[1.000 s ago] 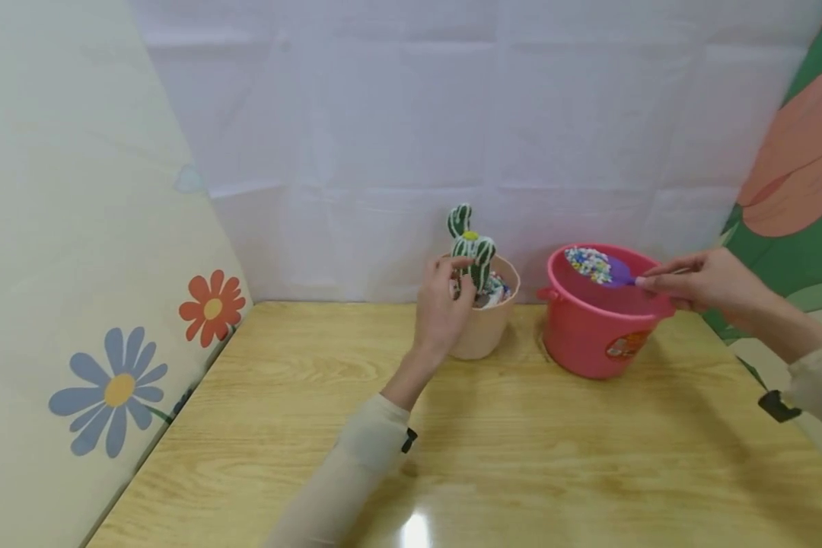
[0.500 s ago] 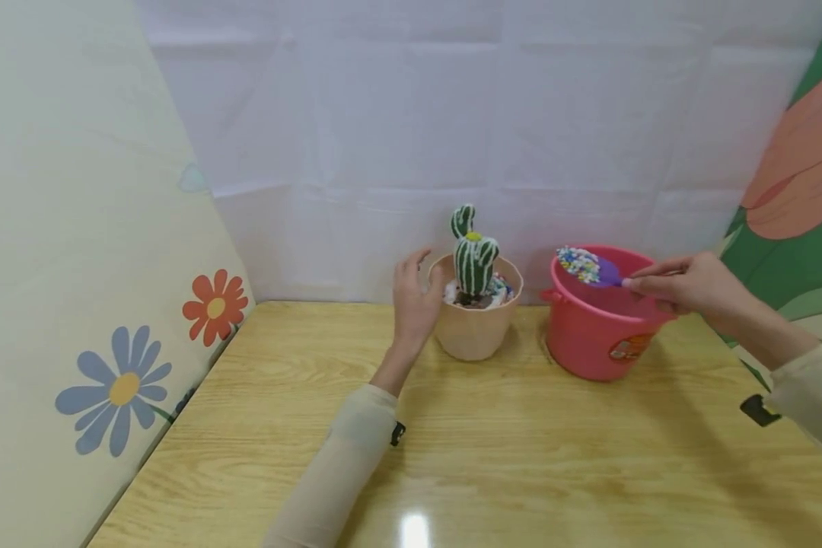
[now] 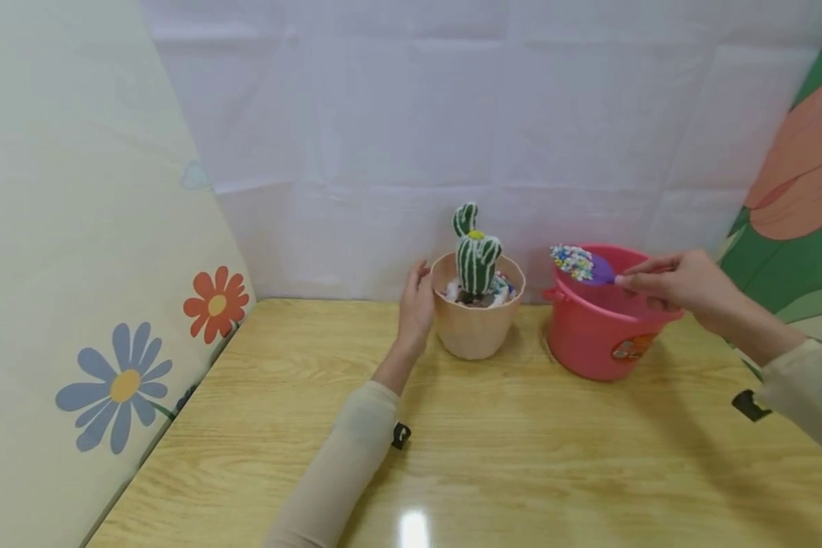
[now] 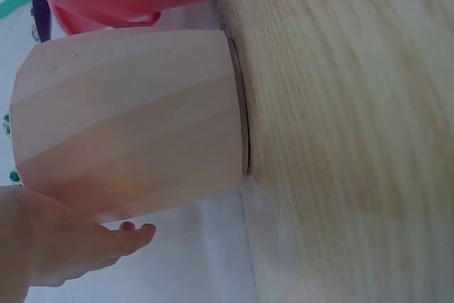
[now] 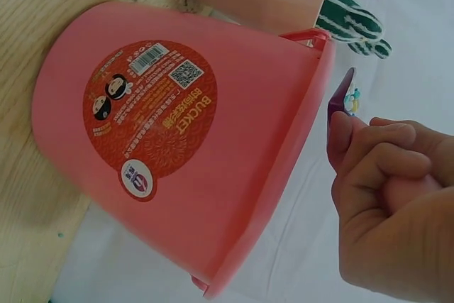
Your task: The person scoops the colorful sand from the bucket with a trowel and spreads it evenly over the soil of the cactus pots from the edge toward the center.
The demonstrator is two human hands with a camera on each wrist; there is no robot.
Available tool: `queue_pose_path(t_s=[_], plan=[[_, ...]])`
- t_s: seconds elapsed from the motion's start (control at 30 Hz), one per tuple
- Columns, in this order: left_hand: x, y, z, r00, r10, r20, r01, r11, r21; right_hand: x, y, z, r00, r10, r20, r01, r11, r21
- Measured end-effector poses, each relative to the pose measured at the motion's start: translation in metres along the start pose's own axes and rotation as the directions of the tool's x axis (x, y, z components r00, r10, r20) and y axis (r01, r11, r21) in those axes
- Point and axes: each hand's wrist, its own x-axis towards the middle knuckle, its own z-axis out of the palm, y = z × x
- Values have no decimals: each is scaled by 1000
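My right hand (image 3: 695, 285) pinches the handle end of a small purple scoop (image 3: 600, 270) above the left part of a pink bucket's opening. The scoop is heaped with small multicoloured beads (image 3: 572, 262). At the left side of a peach plant pot (image 3: 476, 329) is my left hand (image 3: 414, 312), its fingers nearly straight along the pot's wall. In the left wrist view the fingers (image 4: 131, 240) lie close against the pot, partly hidden behind it. A green knitted cactus (image 3: 476, 262) with white stripes stands upright in the pot, with beads and white stuff around its base.
The pink bucket (image 3: 599, 335) with a red label (image 5: 152, 111) stands right of the pot on the wooden table (image 3: 555, 457). A white cloth (image 3: 356, 152) hangs close behind both. Flower-printed panels (image 3: 123, 228) border the left and right sides.
My left hand has moved left from the cactus, then down to the pot's left side. My right hand has carried the loaded scoop slightly left toward the pot.
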Motion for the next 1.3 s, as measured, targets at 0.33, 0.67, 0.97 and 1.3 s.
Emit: queue_pose_path(t_s=[0.33, 0.67, 0.97, 1.3], plan=[[4, -1, -3, 997, -53, 64, 56, 997, -49, 3, -13, 8, 1000, 8, 9, -8, 998, -55], [5, 0, -5, 995, -58, 78, 63, 996, -56, 4, -25, 22, 999, -40, 34, 43, 995, -88], [5, 0, -4, 994, -72, 80, 76, 996, -42, 2, -30, 37, 994, -53, 92, 58, 997, -53], [5, -3, -5, 995, -55, 86, 58, 997, -43, 4, -32, 55, 991, -77, 109, 78, 997, -6]])
